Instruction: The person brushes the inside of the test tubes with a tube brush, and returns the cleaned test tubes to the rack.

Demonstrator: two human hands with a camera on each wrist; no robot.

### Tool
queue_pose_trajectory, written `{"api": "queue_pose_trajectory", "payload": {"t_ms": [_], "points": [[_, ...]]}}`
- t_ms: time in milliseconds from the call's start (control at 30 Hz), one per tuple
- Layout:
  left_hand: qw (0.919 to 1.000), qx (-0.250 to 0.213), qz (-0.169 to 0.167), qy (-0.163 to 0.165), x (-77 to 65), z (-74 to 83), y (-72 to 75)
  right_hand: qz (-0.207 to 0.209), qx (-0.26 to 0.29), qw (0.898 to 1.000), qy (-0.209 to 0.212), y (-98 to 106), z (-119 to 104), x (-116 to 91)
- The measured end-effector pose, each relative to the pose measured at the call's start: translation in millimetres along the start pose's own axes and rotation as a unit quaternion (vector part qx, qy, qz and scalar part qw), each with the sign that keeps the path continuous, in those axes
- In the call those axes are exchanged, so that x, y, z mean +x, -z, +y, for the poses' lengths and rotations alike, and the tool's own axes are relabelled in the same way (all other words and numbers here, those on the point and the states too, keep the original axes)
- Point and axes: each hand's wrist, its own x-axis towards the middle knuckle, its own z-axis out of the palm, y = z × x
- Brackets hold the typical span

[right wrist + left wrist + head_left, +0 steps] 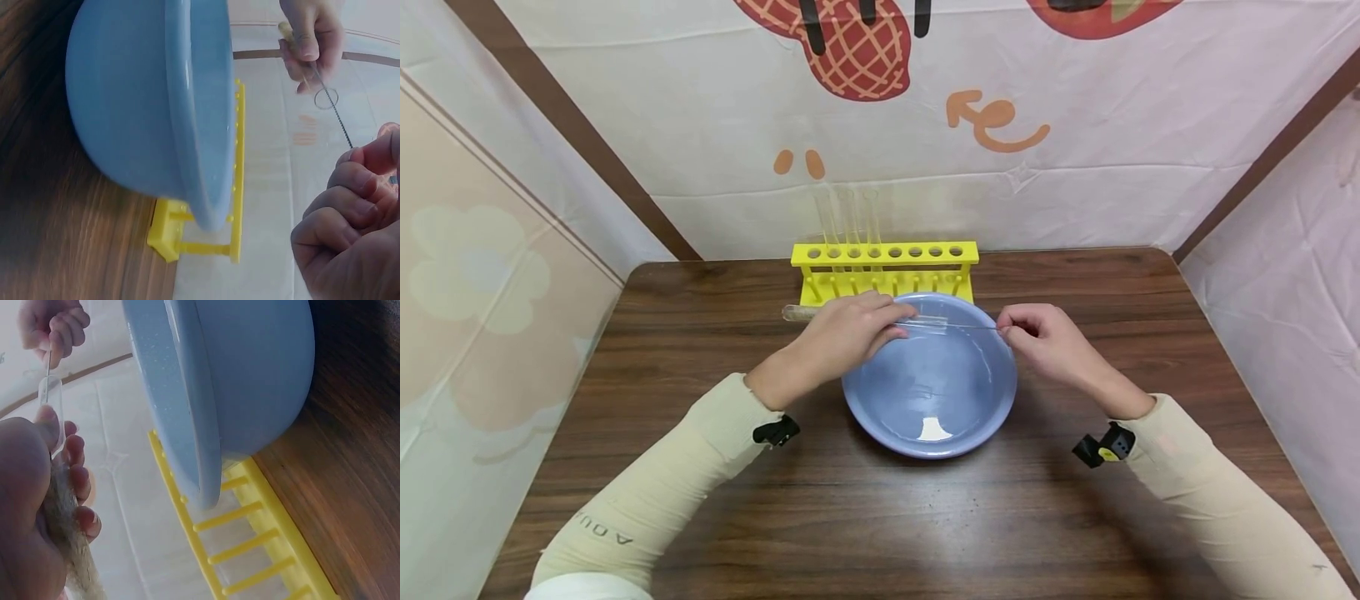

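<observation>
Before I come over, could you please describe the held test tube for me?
On the table sits a blue basin. Above its far-left rim, the left hand grips the tube: sideways, brush inside, unlike three tubes standing in the yellow rack.

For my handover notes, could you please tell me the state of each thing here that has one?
Held test tube, lying roughly level
Brush, partly inside the held test tube
Left hand, gripping the held test tube
Right hand, pinching the brush's wire
Basin, upright, apparently holding water
Rack, standing upright, partly filled
Three other test tubes, standing in the rack
</observation>
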Motion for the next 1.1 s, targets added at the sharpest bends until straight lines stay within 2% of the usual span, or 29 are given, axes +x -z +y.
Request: {"api": "queue_pose_trajectory", "payload": {"t_ms": [200,367,467,700,800,967,1100], "points": [[1.0000,0.001,0.002,-0.001,-5.2,-3.4,3.0,0.028,-0.034,0.996,0.076,4.3,10.3,-3.4],[1.0000,-0.004,-0.001,0.008,-10.9,-8.2,4.7,0.047,-0.078,0.984,0.153,9.1,22.7,-6.0],[1.0000,-0.003,0.001,0.009,-14.9,-11.6,5.1,0.069,-0.132,0.968,0.201,13.2,28.6,-8.6],[0.9999,-0.004,0.005,0.011,-20.4,-17.8,5.8,0.112,-0.238,0.921,0.288,21.9,34.0,-11.8],[0.9998,-0.003,0.007,0.017,-21.2,-19.6,6.4,0.126,-0.260,0.909,0.299,25.4,35.0,-13.0],[0.9998,-0.001,0.003,0.021,-23.2,-21.2,8.4,0.140,-0.283,0.897,0.310,30.0,38.3,-16.0],[0.9997,-0.003,-0.003,0.025,-25.5,-22.1,9.2,0.150,-0.305,0.879,0.333,32.4,41.0,-18.4]]}}
